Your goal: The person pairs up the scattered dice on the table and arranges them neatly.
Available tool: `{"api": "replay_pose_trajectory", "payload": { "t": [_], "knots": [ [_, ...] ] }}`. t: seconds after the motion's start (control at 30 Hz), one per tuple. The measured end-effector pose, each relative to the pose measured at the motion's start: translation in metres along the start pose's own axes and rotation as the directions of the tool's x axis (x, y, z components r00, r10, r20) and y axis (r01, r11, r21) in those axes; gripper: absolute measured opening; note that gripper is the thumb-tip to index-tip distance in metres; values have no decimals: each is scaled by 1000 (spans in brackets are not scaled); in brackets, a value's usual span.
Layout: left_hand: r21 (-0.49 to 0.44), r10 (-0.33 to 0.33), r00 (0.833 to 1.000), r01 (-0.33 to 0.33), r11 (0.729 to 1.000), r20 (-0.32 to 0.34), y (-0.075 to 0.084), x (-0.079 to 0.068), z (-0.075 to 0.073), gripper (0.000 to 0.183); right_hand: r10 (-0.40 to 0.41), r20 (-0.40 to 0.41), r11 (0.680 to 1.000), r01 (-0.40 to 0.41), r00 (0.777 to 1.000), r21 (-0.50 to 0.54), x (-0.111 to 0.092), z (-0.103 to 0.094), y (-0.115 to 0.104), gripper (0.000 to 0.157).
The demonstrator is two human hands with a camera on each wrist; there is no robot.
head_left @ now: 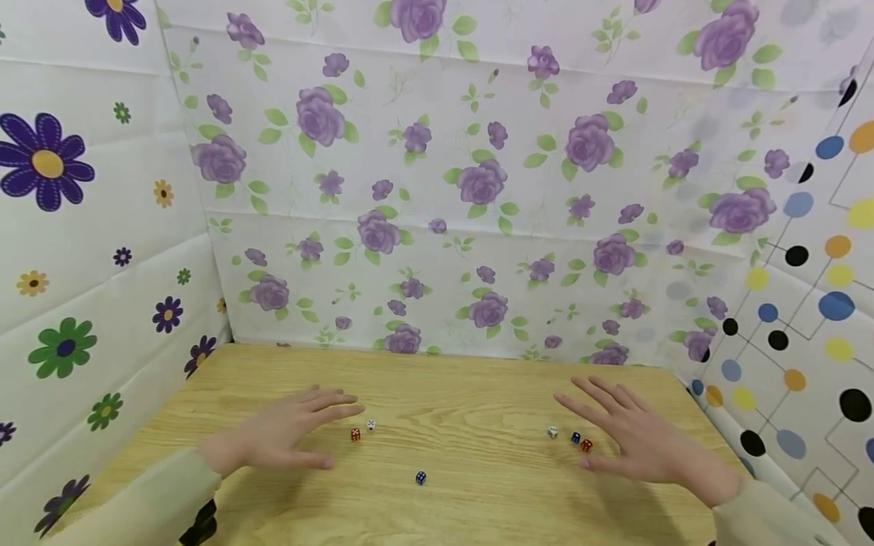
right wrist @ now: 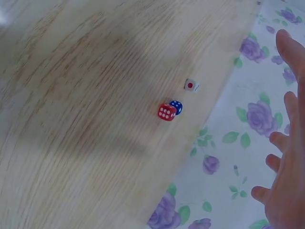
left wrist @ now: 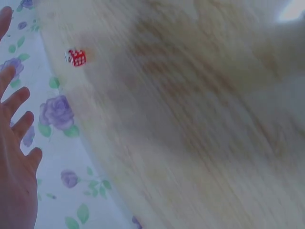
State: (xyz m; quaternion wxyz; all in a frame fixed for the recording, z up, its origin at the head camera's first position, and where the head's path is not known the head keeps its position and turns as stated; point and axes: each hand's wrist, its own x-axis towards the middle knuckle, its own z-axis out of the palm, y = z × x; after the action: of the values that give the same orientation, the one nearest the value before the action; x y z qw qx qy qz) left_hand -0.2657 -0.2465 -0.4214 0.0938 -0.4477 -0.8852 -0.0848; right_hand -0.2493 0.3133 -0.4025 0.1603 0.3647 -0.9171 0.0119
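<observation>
My left hand [head_left: 287,430] hovers above the table with its fingers stretched out, holding nothing. Just right of its fingers lie a red die [head_left: 355,434] and a white die [head_left: 371,425]; in the left wrist view the red die [left wrist: 77,57] partly covers the white one. A blue die [head_left: 420,478] rests nearer the front, between the hands. On the other side my right hand [head_left: 638,436] is spread over the table, also holding nothing. Close to its thumb and fingers sit a second red die [right wrist: 167,112], a second blue die [right wrist: 176,107] and a second white die [right wrist: 191,85].
The light wooden table [head_left: 471,409] meets a back sheet [head_left: 437,265] with purple roses. A flower-patterned sheet [head_left: 130,159] hangs at the left, and a dotted sheet [head_left: 812,334] at the right. Something black [head_left: 199,523] shows below the left sleeve.
</observation>
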Motion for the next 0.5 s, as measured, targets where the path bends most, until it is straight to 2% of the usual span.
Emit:
{"api": "replay_pose_trajectory", "payload": {
  "t": [0.2,0.33,0.5],
  "knots": [
    [-87,5,1000,-4,996,14,7,15,16,78,-13,0,1000,13,1000,25,9,8,-5,81],
    [-144,3,999,2,990,35,12,23,24,77,-52,-11,998,52,999,30,15,15,-10,80],
    [-239,-22,995,45,970,96,25,35,29,69,-91,-40,996,92,995,15,20,24,-17,79]
  ]
}}
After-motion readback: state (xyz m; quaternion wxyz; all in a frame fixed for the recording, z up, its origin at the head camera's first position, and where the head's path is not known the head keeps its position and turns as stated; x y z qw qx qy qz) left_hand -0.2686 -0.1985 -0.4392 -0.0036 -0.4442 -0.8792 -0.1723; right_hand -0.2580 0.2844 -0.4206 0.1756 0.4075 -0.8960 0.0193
